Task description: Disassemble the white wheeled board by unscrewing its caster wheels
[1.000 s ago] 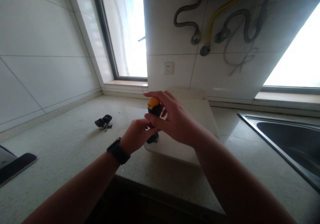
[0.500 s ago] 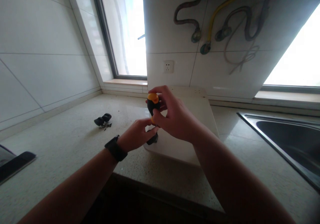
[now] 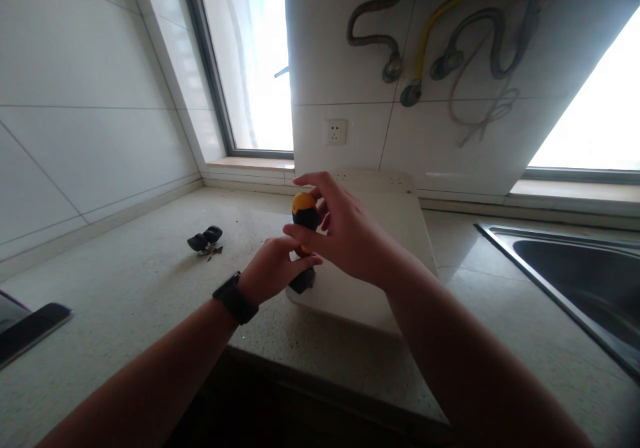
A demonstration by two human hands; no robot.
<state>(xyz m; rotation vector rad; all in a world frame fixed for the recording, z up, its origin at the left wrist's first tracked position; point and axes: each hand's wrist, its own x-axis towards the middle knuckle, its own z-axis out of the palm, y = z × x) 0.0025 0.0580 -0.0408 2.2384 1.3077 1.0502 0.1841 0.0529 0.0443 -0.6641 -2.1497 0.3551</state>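
A stubby screwdriver (image 3: 305, 217) with a yellow and black handle stands nearly upright over the near left corner of a white board (image 3: 373, 248). My right hand (image 3: 345, 228) grips the handle loosely, thumb across its front, index finger raised and the other fingers behind. Around the screwdriver's lower end, the thumb and index finger of my left hand (image 3: 273, 268) close in a pinch; the tip is hidden. Directly below lies a black fitting (image 3: 302, 281) on the board's corner, partly covered by my left hand.
On the speckled counter (image 3: 150, 275), black fittings (image 3: 205, 238) lie to the left beside small metal pieces (image 3: 215, 253). A dark flat device (image 3: 35, 328) rests at the far left. The sink (image 3: 575, 275) is at right. Hoses (image 3: 373, 38) hang on the tiled wall behind.
My right thumb has moved up and left across the handle, and its fingers have loosened and shifted. The screwdriver has turned a little and sits slightly lower. My left hand has barely moved.
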